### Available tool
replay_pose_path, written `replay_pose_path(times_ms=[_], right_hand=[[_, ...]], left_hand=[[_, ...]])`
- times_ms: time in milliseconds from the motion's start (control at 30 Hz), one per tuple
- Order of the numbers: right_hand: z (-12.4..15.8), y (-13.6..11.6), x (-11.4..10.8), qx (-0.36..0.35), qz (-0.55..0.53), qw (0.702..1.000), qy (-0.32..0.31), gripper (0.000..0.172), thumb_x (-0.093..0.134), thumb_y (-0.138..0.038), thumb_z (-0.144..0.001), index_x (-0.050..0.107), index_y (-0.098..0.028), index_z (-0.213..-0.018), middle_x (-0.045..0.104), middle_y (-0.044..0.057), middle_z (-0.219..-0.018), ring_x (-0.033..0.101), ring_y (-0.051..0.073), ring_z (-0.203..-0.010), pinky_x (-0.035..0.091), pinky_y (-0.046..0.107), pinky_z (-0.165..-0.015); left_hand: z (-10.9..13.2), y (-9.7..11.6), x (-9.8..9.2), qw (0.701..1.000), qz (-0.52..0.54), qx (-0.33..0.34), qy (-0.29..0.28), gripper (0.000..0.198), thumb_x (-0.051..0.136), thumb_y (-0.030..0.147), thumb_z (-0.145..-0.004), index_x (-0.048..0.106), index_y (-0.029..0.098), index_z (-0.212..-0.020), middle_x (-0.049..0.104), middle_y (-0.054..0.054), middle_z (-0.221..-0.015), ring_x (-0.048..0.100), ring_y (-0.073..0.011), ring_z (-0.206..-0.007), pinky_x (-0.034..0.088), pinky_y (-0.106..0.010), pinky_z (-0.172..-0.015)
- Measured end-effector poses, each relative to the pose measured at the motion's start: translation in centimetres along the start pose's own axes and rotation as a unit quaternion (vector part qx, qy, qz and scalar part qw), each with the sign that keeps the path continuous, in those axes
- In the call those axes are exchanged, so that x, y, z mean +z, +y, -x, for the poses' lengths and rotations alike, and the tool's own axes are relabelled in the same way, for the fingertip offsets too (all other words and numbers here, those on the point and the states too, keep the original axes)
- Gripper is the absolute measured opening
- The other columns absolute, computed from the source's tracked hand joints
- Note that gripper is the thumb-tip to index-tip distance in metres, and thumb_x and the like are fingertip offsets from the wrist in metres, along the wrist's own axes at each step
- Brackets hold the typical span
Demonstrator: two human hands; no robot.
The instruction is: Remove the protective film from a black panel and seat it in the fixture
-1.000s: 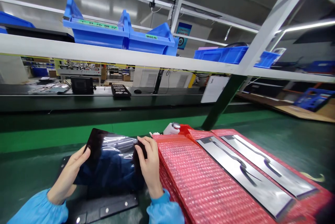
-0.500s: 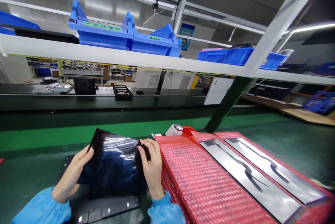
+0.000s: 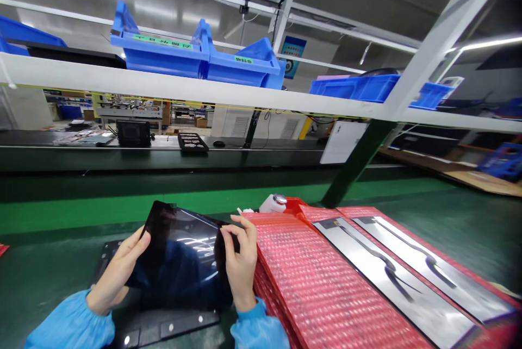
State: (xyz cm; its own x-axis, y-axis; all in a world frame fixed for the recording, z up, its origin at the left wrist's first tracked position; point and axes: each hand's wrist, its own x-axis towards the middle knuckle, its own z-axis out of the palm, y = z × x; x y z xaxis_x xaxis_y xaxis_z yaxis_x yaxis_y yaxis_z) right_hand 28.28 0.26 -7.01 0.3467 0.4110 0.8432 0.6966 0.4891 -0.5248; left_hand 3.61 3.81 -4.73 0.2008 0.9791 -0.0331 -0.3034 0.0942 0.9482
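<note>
A glossy black screen panel [image 3: 183, 259] is tilted up in front of me, with ceiling lights mirrored on its face. My left hand [image 3: 120, 267] grips its left edge, the thumb on the front and the other fingers behind. At the upper right corner, my right hand [image 3: 241, 262] pinches the panel between thumb and fingers. Beneath it lies a black fixture plate [image 3: 171, 329] with several round metal dots, partly covered by the panel. Right of my right hand, two silver-backed display panels [image 3: 383, 267] with dark flex cables rest on red bubble wrap [image 3: 302, 267].
A white bottle with a metal cap [image 3: 274, 203] stands behind the bubble wrap by a red bin [image 3: 294, 205]. A green post [image 3: 354, 167] rises from the bench. Overhead, a white shelf [image 3: 228, 93] carries blue bins [image 3: 163, 55]. Across the back sit a small monitor [image 3: 134, 132] and black tray [image 3: 192, 142].
The panel and both hands have shifted slightly right, and the light reflections on the panel have moved. My right index finger has lifted a little at the corner.
</note>
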Motion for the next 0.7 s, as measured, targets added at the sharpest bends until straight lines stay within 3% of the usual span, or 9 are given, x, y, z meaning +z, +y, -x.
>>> replay_pose_path(times_ms=[100, 300, 500, 700], right_hand=[[0.1, -0.1, 0.0, -0.023, 0.02, 1.0, 0.006, 0.008, 0.056, -0.017, -0.094, 0.062, -0.022, -0.093, 0.05, 0.006, -0.119, 0.047, 0.023, -0.117, 0.037, 0.048, -0.102], [0.2, -0.5, 0.0, -0.046, 0.023, 0.998, -0.023, 0.008, 0.057, -0.017, -0.094, 0.062, -0.023, -0.09, 0.048, 0.006, -0.123, 0.04, 0.027, -0.127, 0.033, 0.052, -0.106], [0.1, -1.0, -0.1, -0.045, 0.015, 0.998, -0.046, 0.01, 0.056, -0.016, -0.094, 0.062, -0.023, -0.091, 0.048, 0.007, -0.126, 0.039, 0.027, -0.13, 0.032, 0.053, -0.107], [0.5, -1.1, -0.3, -0.059, 0.014, 0.995, -0.079, 0.013, 0.054, -0.014, -0.095, 0.061, -0.024, -0.091, 0.048, 0.006, -0.127, 0.039, 0.027, -0.129, 0.036, 0.052, -0.104]], left_hand=[[-0.3, -0.2, -0.2, 1.0, 0.003, 0.007, -0.011, 0.061, 0.076, 0.047, -0.072, 0.063, 0.022, -0.125, 0.067, -0.007, -0.125, 0.052, -0.03, -0.128, 0.04, -0.04, -0.109], [-0.4, 0.5, -0.2, 0.996, 0.008, -0.013, -0.089, 0.059, 0.071, 0.038, -0.081, 0.051, 0.03, -0.135, 0.061, -0.003, -0.133, 0.056, -0.0256, -0.122, 0.051, -0.032, -0.095], [-0.7, 0.7, -0.5, 0.995, 0.009, -0.047, -0.085, 0.057, 0.075, 0.021, -0.074, 0.057, 0.022, -0.128, 0.07, -0.006, -0.115, 0.069, -0.0227, -0.093, 0.056, -0.029, -0.077], [-1.2, 0.6, -1.1, 0.997, 0.021, -0.026, -0.072, 0.049, 0.07, 0.011, -0.071, 0.061, 0.02, -0.118, 0.073, -0.004, -0.105, 0.069, -0.0183, -0.086, 0.053, -0.024, -0.073]])
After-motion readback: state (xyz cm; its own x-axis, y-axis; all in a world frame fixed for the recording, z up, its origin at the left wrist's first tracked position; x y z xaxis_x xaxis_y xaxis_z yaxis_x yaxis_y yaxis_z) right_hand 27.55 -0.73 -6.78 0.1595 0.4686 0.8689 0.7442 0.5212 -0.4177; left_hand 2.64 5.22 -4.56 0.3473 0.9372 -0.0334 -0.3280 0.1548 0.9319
